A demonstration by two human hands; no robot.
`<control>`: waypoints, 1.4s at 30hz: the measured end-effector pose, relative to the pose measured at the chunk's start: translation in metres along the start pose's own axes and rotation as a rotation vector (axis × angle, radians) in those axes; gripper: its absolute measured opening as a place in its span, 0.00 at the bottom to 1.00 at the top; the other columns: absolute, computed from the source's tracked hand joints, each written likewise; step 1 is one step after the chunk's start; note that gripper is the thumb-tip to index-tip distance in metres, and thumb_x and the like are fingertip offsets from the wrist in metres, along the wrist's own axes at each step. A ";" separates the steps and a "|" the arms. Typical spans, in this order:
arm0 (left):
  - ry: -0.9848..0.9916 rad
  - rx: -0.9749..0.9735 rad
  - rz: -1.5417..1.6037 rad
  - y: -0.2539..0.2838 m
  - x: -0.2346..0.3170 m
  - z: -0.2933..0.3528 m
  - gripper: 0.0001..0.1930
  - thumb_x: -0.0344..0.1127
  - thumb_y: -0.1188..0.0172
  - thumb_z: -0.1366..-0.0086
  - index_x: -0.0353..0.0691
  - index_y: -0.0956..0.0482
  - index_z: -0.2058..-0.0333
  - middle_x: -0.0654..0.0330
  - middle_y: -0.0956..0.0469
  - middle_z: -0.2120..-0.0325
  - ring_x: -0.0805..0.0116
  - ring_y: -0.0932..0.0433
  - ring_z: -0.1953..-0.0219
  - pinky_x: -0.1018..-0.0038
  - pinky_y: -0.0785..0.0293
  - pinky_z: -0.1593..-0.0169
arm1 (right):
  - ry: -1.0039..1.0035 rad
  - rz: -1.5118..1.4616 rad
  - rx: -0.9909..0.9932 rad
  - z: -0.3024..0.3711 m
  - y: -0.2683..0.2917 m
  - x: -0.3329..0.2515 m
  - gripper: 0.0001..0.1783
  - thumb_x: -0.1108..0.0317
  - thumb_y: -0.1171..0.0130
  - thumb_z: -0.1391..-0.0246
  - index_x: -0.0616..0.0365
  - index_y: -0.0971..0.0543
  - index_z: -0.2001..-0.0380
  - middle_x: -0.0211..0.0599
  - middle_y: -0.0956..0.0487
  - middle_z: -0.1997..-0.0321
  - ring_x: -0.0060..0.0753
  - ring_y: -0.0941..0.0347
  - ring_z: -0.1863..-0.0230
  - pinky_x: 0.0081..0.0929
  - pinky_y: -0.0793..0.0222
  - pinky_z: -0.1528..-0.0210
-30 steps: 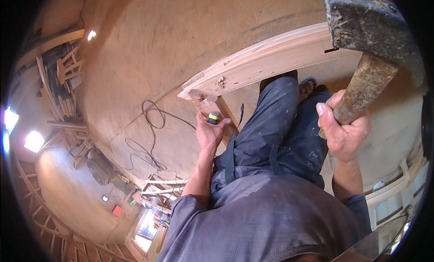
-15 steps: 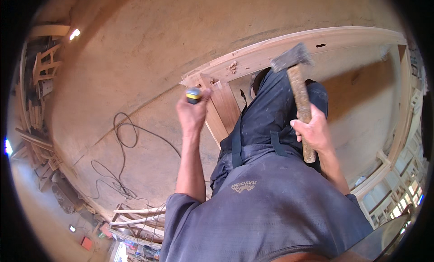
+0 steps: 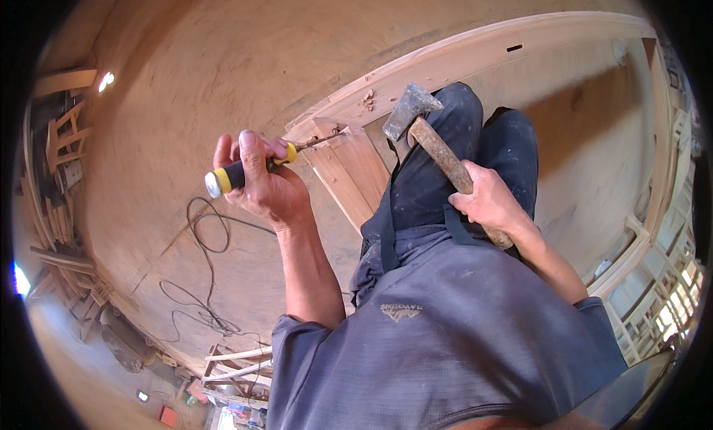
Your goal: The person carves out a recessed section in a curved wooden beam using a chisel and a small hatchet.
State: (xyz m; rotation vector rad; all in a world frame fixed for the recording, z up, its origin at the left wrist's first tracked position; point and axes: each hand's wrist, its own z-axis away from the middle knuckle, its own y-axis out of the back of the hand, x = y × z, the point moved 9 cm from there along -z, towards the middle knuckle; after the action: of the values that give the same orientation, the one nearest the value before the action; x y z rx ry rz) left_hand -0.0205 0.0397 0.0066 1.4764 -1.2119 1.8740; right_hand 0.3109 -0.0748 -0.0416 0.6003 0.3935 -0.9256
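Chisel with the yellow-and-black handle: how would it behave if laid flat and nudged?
The chisel would probably stay stiff: its slim metal blade looks straight. It may roll a little, since the handle looks rounded. Its balance likely sits toward the handle, which is much thicker than the blade and has a metal-looking end cap.

Left grip (image 3: 273, 186) holds chisel (image 3: 235, 177), yellow-black handle, blade toward timber joint. Right grip (image 3: 490, 201) round hammer (image 3: 443, 155), its head beside left knee (image 3: 460, 107). Shavings (image 3: 368, 99) on long beam (image 3: 445, 66); shorter timber (image 3: 355, 170) meets its left end. Cord (image 3: 212, 252) looped on floor (image 3: 178, 125).
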 end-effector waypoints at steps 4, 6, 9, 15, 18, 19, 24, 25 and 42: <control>-0.090 0.009 -0.146 -0.007 -0.001 -0.004 0.30 0.18 0.34 0.39 0.36 0.38 0.42 0.57 0.23 0.65 0.65 0.20 0.66 0.66 0.20 0.54 | -0.029 -0.079 0.024 0.002 0.008 0.009 0.19 0.71 0.35 0.51 0.68 0.24 0.55 0.59 0.21 0.72 0.56 0.21 0.69 0.41 0.26 0.62; -0.147 0.021 -0.223 -0.007 0.000 -0.003 0.27 0.17 0.35 0.40 0.36 0.37 0.45 0.58 0.23 0.66 0.65 0.20 0.66 0.66 0.19 0.53 | -0.034 -0.108 0.037 0.000 0.011 0.015 0.19 0.71 0.36 0.51 0.69 0.24 0.55 0.55 0.21 0.74 0.47 0.20 0.74 0.39 0.25 0.66; -0.228 0.054 -0.247 -0.002 -0.001 -0.002 0.23 0.16 0.36 0.41 0.37 0.34 0.51 0.59 0.24 0.67 0.64 0.19 0.66 0.64 0.17 0.52 | -0.053 -0.172 0.062 -0.002 0.015 0.024 0.20 0.72 0.37 0.50 0.71 0.25 0.55 0.47 0.21 0.76 0.33 0.22 0.80 0.34 0.26 0.73; -0.227 0.044 -0.137 0.000 -0.006 -0.016 0.16 0.15 0.37 0.45 0.38 0.30 0.63 0.58 0.25 0.69 0.65 0.20 0.68 0.63 0.16 0.55 | -0.034 -0.226 0.084 0.001 0.016 0.027 0.21 0.73 0.38 0.49 0.71 0.25 0.51 0.39 0.22 0.78 0.24 0.26 0.82 0.28 0.28 0.77; -0.219 0.018 -0.165 -0.004 -0.007 -0.015 0.16 0.14 0.38 0.46 0.38 0.29 0.63 0.58 0.24 0.69 0.66 0.21 0.69 0.66 0.17 0.58 | -0.027 -0.191 0.077 0.004 0.017 0.023 0.21 0.73 0.38 0.49 0.70 0.25 0.51 0.44 0.21 0.77 0.33 0.22 0.80 0.31 0.26 0.74; -0.212 0.010 -0.189 -0.006 -0.007 -0.013 0.16 0.14 0.39 0.47 0.38 0.29 0.62 0.58 0.24 0.69 0.66 0.21 0.70 0.68 0.18 0.59 | -0.030 -0.172 0.070 0.005 0.017 0.022 0.22 0.73 0.37 0.49 0.70 0.25 0.51 0.47 0.20 0.76 0.38 0.21 0.79 0.33 0.25 0.72; -0.384 -0.124 -0.360 -0.043 0.002 0.016 0.20 0.15 0.40 0.43 0.43 0.32 0.56 0.61 0.25 0.63 0.72 0.23 0.65 0.73 0.21 0.59 | 0.107 0.020 0.156 0.015 0.025 0.000 0.23 0.71 0.34 0.50 0.68 0.25 0.52 0.63 0.20 0.67 0.66 0.21 0.61 0.44 0.25 0.58; -0.380 -0.166 -0.358 -0.048 0.002 0.022 0.22 0.14 0.41 0.41 0.42 0.34 0.52 0.63 0.27 0.63 0.73 0.25 0.61 0.74 0.24 0.55 | 0.109 0.048 0.161 0.017 0.026 -0.006 0.23 0.70 0.33 0.51 0.68 0.25 0.52 0.65 0.20 0.65 0.70 0.22 0.58 0.45 0.25 0.56; -0.217 -0.484 -0.530 -0.093 -0.011 0.057 0.09 0.22 0.34 0.48 0.37 0.28 0.77 0.55 0.27 0.80 0.64 0.27 0.76 0.70 0.30 0.69 | 0.839 0.435 0.521 0.085 0.022 -0.117 0.07 0.78 0.36 0.48 0.62 0.24 0.67 0.49 0.23 0.78 0.56 0.23 0.76 0.43 0.28 0.73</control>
State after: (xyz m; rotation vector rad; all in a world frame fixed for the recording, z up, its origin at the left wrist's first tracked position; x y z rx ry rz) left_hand 0.0858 0.0402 0.0311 1.5455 -1.1182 1.0121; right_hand 0.2705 -0.0456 0.0963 1.4991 0.7353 -0.3056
